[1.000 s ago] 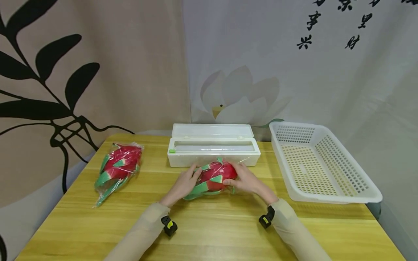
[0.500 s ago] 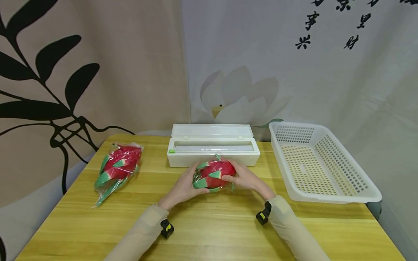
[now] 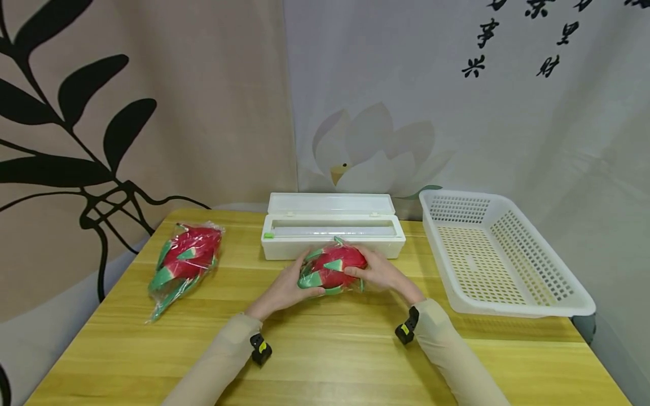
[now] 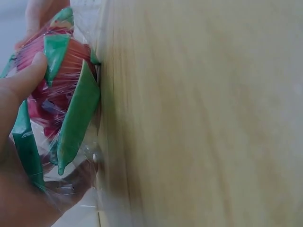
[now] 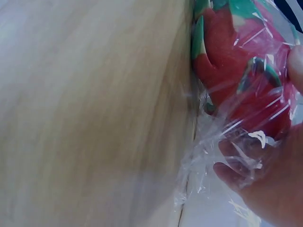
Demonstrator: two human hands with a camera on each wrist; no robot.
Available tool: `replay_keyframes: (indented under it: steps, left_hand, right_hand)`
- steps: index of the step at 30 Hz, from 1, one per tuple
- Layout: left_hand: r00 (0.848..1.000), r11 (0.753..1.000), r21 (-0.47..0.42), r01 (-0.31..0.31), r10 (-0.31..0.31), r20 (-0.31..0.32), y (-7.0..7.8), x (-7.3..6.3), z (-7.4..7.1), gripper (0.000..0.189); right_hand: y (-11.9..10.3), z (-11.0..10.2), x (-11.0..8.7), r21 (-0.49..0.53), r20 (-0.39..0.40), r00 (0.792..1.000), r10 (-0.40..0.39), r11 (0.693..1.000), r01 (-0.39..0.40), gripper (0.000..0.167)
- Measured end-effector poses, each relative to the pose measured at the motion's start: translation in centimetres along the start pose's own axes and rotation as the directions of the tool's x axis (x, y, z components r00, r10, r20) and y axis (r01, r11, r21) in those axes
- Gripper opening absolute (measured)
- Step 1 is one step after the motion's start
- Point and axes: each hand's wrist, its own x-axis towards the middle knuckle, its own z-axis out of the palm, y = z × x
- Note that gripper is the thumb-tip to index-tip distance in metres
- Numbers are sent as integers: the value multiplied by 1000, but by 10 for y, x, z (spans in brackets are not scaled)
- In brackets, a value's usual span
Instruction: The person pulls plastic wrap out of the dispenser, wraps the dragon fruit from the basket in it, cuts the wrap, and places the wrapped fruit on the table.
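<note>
Between both hands is a red dragon fruit (image 3: pixel 325 276) with green scales, wrapped in clear cling film, just in front of the white dispenser box. My left hand (image 3: pixel 285 290) grips its left end, thumb on the near side. From the right, my right hand (image 3: pixel 383 274) holds the other end, its thumb lying over the fruit. In the left wrist view, film stretches loosely over the green scales (image 4: pixel 78 118) near the palm. Crumpled film (image 5: pixel 213 146) hangs by the right fingers in the right wrist view. The fingers behind the fruit are partly hidden.
A second wrapped dragon fruit (image 3: pixel 190 254) lies at the table's left. The white cling film dispenser (image 3: pixel 330 248) stands at the back with its lid (image 3: pixel 330 203) raised and a roll inside. At the right is a white perforated basket (image 3: pixel 518 310). All rest on a wooden table (image 3: pixel 335 361).
My left hand has shifted its hold, its thumb going from the top to the near side of the dragon fruit. The fruit has turned slightly and sits more upright between the hands.
</note>
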Motion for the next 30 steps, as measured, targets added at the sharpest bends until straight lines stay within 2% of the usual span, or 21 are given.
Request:
replay_keyframes:
  steps: [4,11,15,17,19,21,24,26,28,30]
  left_hand:
    - [1000,1000,28,5,-5,-8,1,-1,0,98]
    - [1000,992,124,-1,4,-24,3,-5,-4,100]
    - [1000,993,117,-13,13,-3,1,-8,-14,97]
    - [999,995,93,-44,45,-4,0,-10,-21,90]
    - [994,994,71,-87,91,-59,-1,-9,-29,75]
    - [979,992,50,-117,124,-160,-3,-7,-38,59]
    - [934,992,66,-106,122,-335,-11,1,-51,45]
    - [916,995,80,-66,92,-391,-18,7,-59,50]
    - [920,995,99,-23,60,-387,-26,14,-65,59]
    - [938,994,108,6,31,-345,-35,20,-69,70]
  right_hand:
    - [2,1,1,23,10,1000,-19,1000,19,65]
    - [4,-8,-3,124,47,999,-18,992,12,66]
    - [2,-19,-5,103,23,1000,6,995,-8,66]
    - [-1,-24,-5,72,11,999,33,997,-34,67]
    - [-7,-28,-4,13,-20,999,51,999,-51,65]
    - [-14,-32,0,-60,-83,995,53,996,-58,60]
    - [-30,-35,10,-195,-213,977,3,980,-46,48]
    - [-44,-35,18,-265,-258,964,-64,964,-7,39]
    - [-60,-33,28,-330,-242,959,-148,942,62,31]
    - [-76,-29,40,-389,-178,959,-221,911,137,25]
